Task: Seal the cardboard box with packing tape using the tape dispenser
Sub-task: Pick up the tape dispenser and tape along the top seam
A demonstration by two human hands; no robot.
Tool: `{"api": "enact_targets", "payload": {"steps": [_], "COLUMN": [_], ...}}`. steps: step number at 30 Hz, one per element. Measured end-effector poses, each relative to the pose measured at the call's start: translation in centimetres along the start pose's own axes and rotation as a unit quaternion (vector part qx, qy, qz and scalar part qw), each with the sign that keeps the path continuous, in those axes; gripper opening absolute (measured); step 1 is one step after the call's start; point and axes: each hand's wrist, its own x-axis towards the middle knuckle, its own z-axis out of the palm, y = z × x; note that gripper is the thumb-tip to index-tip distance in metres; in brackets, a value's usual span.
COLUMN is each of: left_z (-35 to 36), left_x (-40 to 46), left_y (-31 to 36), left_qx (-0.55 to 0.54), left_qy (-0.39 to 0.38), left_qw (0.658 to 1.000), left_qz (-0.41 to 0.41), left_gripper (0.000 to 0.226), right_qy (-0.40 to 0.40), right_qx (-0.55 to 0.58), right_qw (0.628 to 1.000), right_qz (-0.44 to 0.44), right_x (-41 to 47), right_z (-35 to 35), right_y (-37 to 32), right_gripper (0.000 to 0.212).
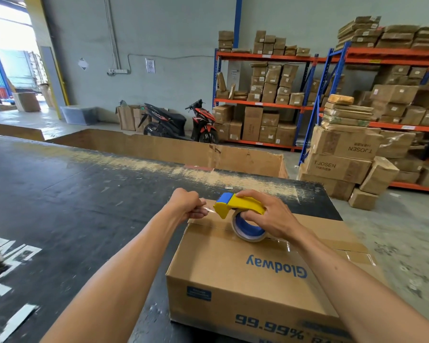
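A closed cardboard box (233, 268) printed "Glodway" lies on the black table (72, 194), near its right end. My right hand (270, 216) grips a yellow and blue tape dispenser (235, 205) holding a roll of clear tape (248, 230), which rests on the box's top seam. My left hand (187, 203) is at the box's far left edge, pinching the free end of the clear tape (209, 210) drawn from the dispenser's mouth. A shiny strip of tape lies along the seam to the right of the roll.
A large open cardboard bin (183, 149) stands behind the table. Stacked cartons (342, 157) sit on the floor at the right, before orange and blue shelving (265, 100) full of boxes. A motorbike (181, 122) is parked by the far wall.
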Motion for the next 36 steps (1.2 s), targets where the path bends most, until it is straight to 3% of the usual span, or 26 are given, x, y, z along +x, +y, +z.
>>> {"api": "enact_targets", "payload": {"steps": [9,18,23,28,36], "left_z": [-5.3,-5.4,-3.6,-3.1,-2.6], "left_x": [0.5,-1.3,-1.9,-0.9,-1.0], "left_y": [-1.9,-3.6,-4.0,-4.9,-6.2], "left_qx": [-0.007,-0.063,-0.025,0.084,0.123], "left_qy": [0.047,0.045,0.033,0.127,0.153], "left_qw": [0.999,0.997,0.999,0.988,0.979], "left_qz": [-0.011,-0.023,-0.016,0.024,0.061], "left_gripper": [0.02,0.012,0.01,0.02,0.015], "right_qy": [-0.037,-0.07,-0.084,-0.071,-0.076], "right_qx": [0.008,0.045,0.057,0.024,-0.029], "right_qw": [0.999,0.996,0.995,0.997,0.996], "right_qz": [-0.016,-0.039,-0.015,-0.026,-0.045], "right_x": [-0.6,-1.5,-1.6,-1.8,-1.1], "right_z": [-2.6,-2.3,-3.3,-3.4,-2.6], "right_y": [1.6,2.9,3.7,4.2,4.2], "right_gripper": [0.052,0.049,0.046,0.044,0.041]}}
